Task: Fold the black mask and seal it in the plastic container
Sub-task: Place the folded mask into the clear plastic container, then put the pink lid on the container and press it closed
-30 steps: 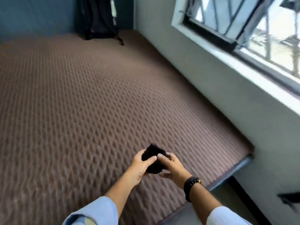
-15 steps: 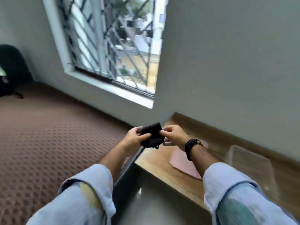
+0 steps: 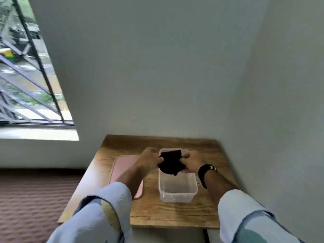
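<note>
Matt black cloth mask [image 3: 171, 163]; clear smooth plastic container [image 3: 178, 187]; grainy wood table [image 3: 168, 213]

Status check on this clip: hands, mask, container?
Both hands, left and right, pinch folded black mask above open container. Pink lid lies left. Nothing blocking.

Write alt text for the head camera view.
Both hands, left hand and right hand, hold a folded black mask above an open clear plastic container on a wooden table. A pink lid lies left of the container, near a barred window.
</note>
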### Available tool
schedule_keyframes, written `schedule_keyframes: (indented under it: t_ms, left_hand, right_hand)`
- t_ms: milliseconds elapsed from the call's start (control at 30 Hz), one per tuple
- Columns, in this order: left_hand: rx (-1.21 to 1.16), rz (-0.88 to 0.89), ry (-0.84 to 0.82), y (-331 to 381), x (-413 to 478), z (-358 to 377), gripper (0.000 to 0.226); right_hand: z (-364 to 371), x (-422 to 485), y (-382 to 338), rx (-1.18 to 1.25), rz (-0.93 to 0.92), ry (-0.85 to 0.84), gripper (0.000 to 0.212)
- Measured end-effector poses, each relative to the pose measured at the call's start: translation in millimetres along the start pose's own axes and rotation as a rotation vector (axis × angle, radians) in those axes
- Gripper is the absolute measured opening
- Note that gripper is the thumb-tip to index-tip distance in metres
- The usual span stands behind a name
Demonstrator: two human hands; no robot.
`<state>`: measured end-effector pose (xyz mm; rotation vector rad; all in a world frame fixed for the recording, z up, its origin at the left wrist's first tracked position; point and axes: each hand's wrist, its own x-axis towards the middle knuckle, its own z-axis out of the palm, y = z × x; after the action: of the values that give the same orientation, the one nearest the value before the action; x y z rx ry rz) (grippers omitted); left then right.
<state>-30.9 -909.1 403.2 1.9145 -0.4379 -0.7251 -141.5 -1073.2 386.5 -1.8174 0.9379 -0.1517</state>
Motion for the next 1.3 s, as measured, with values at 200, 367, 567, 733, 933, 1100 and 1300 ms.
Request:
schedule_keyframes:
  t_ms: [200, 367, 567, 733, 933, 1100, 1300]
  left_hand:
    - [0.576, 0.111, 0.066, -28, 35, 55, 0.056]
    - [0.943, 0.169, 0.072, -29, 59, 73, 0.040]
    - [1.030, 0.290, 0.076, -40, 75, 68, 0.050]
    - [0.623, 0.335, 0.311, -72, 75, 30, 0.037]
    - [0.593, -0.250, 0.415, -132, 52, -41, 0.053]
    - [0.563, -0.406, 0.435, -175, 44, -74, 0.040]
    - [0.238, -0.415, 0.480, -196, 45, -99, 0.034]
  right_hand:
    - [10, 17, 40, -0.320, -0.009, 0.155, 0.011]
    - [23, 44, 42, -0.606, -0.059, 0.152, 0.028]
    - [47, 55, 46, -0.817, -0.039, 0.078, 0.031]
    - [52, 53, 24, -0.744, -0.199, 0.230, 0.016]
    - [132, 33, -19, -0.399, -0.566, 0.041, 0.024]
    - [211, 26, 7, -0.376, 0.020, -0.168, 0.040]
    - [212, 32, 16, -0.204, 0.115, -0.132, 0.035]
